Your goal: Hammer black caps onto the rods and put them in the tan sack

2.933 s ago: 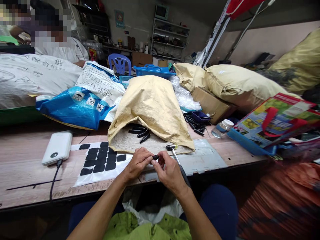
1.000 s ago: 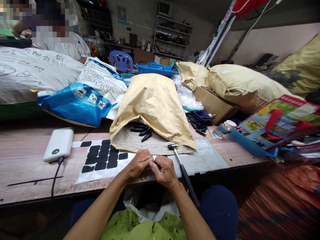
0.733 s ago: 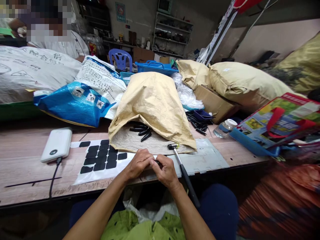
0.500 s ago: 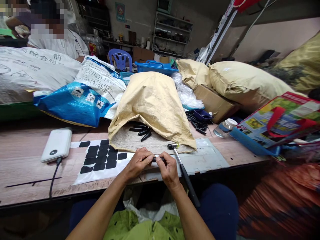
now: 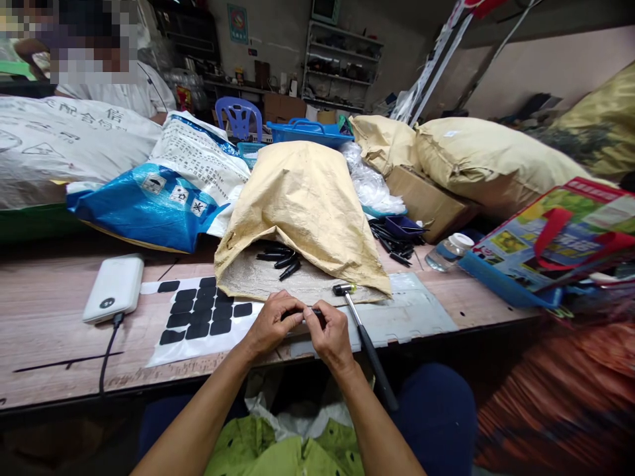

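Note:
My left hand (image 5: 276, 321) and my right hand (image 5: 329, 332) meet above the table's front edge, both closed on a small black tube-like piece (image 5: 315, 311), mostly covered by my fingers. Just right of my right hand, a small hammer (image 5: 364, 337) with a black handle lies with its head on the sack's lip. Ahead of my hands is the open mouth of a tan woven sack (image 5: 302, 192), where several black tube-shaped pieces (image 5: 288, 266) rest. To the left lies a white sheet of black rounded-square stickers (image 5: 201, 311).
A white power bank (image 5: 115, 289) with a black cable sits at left. Blue-and-white sacks (image 5: 149, 205) stand behind it. On the right are a pile of black pieces (image 5: 397, 244), a clear jar (image 5: 449, 252) and a printed bag (image 5: 555, 231). Another person (image 5: 109, 86) is at far left.
My fingers have drawn closer together around the black piece, covering more of it. The hammer and sack have stayed in place.

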A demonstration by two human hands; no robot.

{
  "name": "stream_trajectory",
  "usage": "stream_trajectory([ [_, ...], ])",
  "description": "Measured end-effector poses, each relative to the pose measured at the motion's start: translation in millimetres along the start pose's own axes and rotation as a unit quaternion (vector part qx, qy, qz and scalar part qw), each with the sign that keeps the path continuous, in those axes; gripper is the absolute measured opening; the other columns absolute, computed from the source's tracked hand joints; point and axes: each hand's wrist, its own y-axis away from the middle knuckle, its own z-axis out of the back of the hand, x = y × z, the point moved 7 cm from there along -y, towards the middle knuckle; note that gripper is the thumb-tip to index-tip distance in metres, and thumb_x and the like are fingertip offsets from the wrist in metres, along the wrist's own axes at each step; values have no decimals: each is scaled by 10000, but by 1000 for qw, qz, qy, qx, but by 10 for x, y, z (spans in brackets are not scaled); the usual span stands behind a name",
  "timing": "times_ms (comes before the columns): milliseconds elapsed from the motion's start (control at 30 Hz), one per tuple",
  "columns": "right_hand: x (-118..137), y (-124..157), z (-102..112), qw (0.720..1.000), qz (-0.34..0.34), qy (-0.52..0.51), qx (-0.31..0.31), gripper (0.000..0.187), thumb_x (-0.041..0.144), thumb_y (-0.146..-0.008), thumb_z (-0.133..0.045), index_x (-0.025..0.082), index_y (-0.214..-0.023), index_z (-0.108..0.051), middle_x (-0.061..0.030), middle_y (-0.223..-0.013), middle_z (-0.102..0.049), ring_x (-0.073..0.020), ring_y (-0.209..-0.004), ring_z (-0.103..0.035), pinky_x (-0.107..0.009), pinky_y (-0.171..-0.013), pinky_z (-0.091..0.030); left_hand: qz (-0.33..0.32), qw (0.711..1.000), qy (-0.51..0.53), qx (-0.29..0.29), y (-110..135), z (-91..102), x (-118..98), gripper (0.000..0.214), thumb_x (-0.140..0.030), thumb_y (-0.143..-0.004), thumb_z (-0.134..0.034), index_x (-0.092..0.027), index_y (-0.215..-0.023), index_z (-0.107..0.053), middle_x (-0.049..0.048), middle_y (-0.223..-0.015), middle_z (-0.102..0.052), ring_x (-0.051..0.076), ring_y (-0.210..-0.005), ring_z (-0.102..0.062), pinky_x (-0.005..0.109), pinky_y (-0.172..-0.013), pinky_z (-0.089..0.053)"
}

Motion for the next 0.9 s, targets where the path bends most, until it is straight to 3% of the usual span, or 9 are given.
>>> stream_trajectory([
  [300, 55, 10, -46, 998, 38, 55, -14, 272, 293, -961, -477, 221, -702, -435, 18, -664, -459, -145, -635, -448, -279, -626, -313, -30, 996, -88, -5, -30, -25, 5, 252, -242, -932, -581, -211, -758, -760, 14, -699, -673, 203, -814, -535, 411, -900, -311],
  [633, -17, -1, -13, 1000, 19, 0, -8, 297, 317, -941, -523, 211, -669, -472, 42, -608, -443, -124, -590, -434, -259, -586, -302, -26, 998, -48, -43, 8, -1, 16, 208, -292, -890, -614, -225, -900, -810, 35, -744, -709, 217, -821, -559, 398, -859, -363],
  [900, -11, 27, -11, 1000, 22, 4, -8, 288, 327, -952, -533, 203, -694, -505, 31, -628, -484, -128, -609, -456, -258, -597, -318, -16, 999, -30, -23, 20, 24, -3, 244, -380, -877, -639, -214, -920, -813, 52, -772, -717, 234, -845, -576, 396, -860, -382],
])
